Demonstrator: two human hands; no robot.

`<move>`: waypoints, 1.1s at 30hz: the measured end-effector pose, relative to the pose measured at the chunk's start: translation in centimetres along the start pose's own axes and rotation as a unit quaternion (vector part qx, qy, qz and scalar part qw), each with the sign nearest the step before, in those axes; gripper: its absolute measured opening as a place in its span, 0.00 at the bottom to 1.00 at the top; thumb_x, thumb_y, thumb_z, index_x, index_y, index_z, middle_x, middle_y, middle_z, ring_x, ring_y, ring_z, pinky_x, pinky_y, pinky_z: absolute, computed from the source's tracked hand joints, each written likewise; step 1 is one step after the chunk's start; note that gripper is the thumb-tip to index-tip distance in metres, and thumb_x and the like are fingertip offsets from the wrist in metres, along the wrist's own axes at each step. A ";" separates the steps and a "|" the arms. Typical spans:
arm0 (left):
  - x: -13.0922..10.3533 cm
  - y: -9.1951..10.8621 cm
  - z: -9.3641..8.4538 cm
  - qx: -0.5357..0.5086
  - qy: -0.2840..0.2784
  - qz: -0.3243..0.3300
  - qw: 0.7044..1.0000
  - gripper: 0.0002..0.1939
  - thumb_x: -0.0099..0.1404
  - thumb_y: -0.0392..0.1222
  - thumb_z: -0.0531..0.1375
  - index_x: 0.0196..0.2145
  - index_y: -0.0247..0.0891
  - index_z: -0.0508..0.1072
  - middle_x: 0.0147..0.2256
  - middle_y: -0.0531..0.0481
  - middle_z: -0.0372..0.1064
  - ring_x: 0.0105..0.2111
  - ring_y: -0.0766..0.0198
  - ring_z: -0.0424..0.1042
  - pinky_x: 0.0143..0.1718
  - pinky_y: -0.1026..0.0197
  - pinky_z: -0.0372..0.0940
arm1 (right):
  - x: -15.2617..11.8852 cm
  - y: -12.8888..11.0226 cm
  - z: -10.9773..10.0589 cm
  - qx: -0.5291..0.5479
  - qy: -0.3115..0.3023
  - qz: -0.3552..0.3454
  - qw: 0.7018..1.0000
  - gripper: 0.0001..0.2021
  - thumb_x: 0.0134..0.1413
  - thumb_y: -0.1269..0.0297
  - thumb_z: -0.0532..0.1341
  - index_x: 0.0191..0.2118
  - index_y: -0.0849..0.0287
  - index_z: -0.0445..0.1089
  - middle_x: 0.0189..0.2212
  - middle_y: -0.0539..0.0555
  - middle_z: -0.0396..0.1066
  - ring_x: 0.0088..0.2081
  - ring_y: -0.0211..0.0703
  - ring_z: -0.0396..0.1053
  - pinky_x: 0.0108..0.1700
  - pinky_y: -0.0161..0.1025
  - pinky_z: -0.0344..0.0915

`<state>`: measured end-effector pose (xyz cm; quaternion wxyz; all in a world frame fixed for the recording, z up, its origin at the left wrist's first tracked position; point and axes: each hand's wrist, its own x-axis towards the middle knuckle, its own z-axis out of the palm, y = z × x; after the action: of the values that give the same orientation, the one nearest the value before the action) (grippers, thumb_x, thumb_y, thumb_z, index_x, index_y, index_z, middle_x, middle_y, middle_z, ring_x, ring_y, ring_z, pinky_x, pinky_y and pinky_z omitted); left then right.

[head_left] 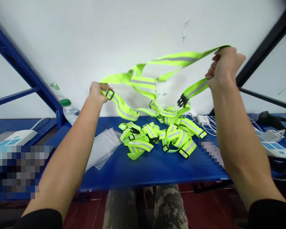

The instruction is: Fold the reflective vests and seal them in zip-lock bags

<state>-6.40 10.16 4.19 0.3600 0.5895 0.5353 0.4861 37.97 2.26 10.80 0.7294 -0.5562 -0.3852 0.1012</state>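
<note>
In the head view, the left hand [98, 91] is closed on one end of the yellow-green reflective webbing [176, 59], with a black slider [110, 93] just beside its fingers. The right hand [224, 65], higher up and to the right, has its fingers curled round the other side of the same webbing. The two hands are well apart, with the webbing stretched between them in slack, twisted bands above the far part of the blue table [143, 173], before the white wall [133, 31]. A black buckle [182, 100] hangs on the band below the right hand. Some lower loops hang down to the heap of straps [143, 144] in the middle of the table; whether they join it, I cannot tell. Left of the heap lie clear plastic bags [103, 144]; farther left and far stands a bottle [71, 112] with a green cap, partly behind the left forearm. White cables [203, 119] lie at the far right, and a white power strip [14, 140] is at the left.
</note>
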 end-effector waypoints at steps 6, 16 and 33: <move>-5.3 -4.0 7.2 0.181 -0.044 -0.039 0.982 0.29 0.42 0.37 0.65 0.44 0.38 0.65 0.45 0.37 0.69 0.52 0.40 0.65 0.50 0.42 0.61 | -7.3 3.2 5.9 -0.030 -0.095 0.006 0.995 0.08 0.52 0.61 0.56 0.24 0.54 0.60 0.16 0.47 0.52 0.18 0.38 0.54 0.21 0.40 0.54; -11.2 -4.4 10.4 0.559 -0.326 0.083 0.758 0.29 0.58 0.56 0.59 0.52 0.34 0.67 0.51 0.32 0.68 0.50 0.43 0.69 0.48 0.49 0.65 | -12.8 10.4 3.9 -0.388 -0.380 -0.166 0.823 0.30 0.39 0.66 0.67 0.53 0.62 0.66 0.53 0.66 0.65 0.55 0.63 0.63 0.54 0.57 0.65; -7.3 -4.6 8.8 0.234 -0.069 0.126 0.962 0.15 0.53 0.39 0.58 0.40 0.37 0.71 0.41 0.41 0.73 0.44 0.50 0.71 0.48 0.52 0.65 | -14.8 12.0 2.3 -0.448 -0.539 -0.221 0.678 0.19 0.49 0.67 0.66 0.50 0.56 0.72 0.49 0.61 0.73 0.53 0.61 0.68 0.53 0.54 0.64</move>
<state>1.10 4.60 -3.85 0.1844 0.7519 0.5296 0.3468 29.64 -0.23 -6.38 0.0601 -0.5644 -0.8226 0.0348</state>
